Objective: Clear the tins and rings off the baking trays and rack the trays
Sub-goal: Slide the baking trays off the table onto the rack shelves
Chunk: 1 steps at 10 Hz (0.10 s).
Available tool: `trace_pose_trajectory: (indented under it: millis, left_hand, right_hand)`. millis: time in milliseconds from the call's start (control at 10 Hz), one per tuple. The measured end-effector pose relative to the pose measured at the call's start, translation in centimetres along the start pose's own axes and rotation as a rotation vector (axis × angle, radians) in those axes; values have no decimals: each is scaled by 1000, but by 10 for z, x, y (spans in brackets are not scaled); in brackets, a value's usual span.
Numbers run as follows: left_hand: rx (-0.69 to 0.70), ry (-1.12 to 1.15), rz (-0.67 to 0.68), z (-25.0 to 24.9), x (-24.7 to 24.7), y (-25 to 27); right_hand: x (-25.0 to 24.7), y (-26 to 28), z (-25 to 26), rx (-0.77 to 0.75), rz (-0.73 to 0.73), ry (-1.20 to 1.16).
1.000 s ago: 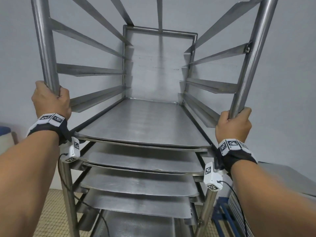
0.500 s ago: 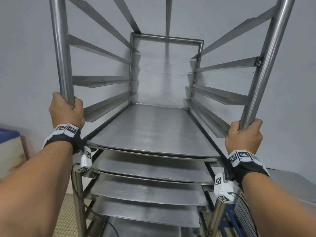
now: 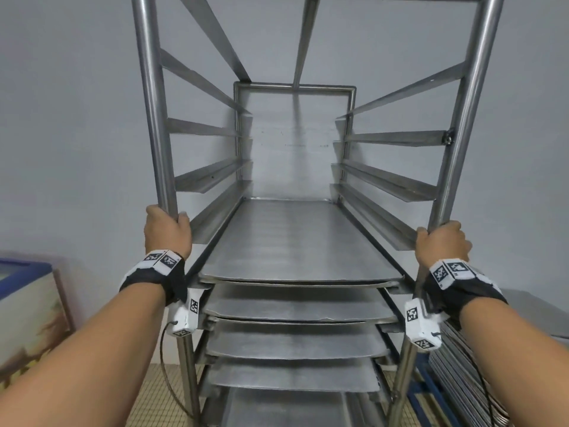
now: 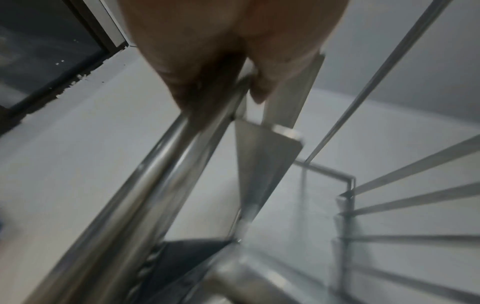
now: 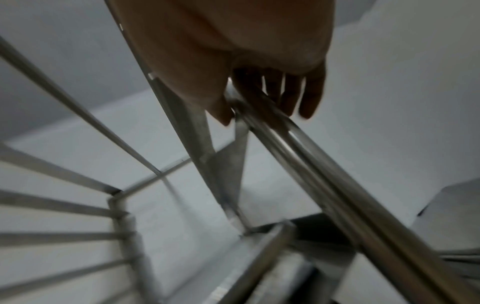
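Note:
A tall steel tray rack (image 3: 295, 87) stands in front of me against a grey wall. Several bare baking trays (image 3: 295, 241) lie stacked on its lower runners; the upper runners hold nothing. My left hand (image 3: 166, 229) grips the rack's front left post (image 3: 154, 118). My right hand (image 3: 441, 238) grips the front right post (image 3: 462, 134). In the left wrist view my left hand (image 4: 221, 82) curls round the post (image 4: 155, 185). In the right wrist view my right hand's fingers (image 5: 285, 94) wrap the post (image 5: 337, 185). No tins or rings show.
A blue-rimmed chest (image 3: 27, 303) stands low at the left. A stack of metal sheets (image 3: 462, 380) leans beside a steel surface (image 3: 538, 312) at the lower right, over a blue frame (image 3: 431, 392). Tiled floor (image 3: 147, 396) shows under the rack.
Both hands keep their grip on the posts. The rack sits further right and more centred in my view, and the blue-rimmed chest at the left has come into view.

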<state>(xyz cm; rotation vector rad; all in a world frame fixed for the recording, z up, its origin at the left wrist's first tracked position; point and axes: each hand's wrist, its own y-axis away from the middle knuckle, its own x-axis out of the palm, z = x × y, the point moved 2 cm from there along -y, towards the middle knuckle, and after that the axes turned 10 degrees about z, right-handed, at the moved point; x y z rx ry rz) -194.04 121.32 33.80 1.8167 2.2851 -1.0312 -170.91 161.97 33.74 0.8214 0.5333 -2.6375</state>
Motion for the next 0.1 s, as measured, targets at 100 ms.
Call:
trace_pose_trajectory:
  millis: [100]
  left_hand:
    - [72, -150, 6, -10, -24, 33]
  right_hand:
    - [-29, 22, 21, -86, -55, -23]
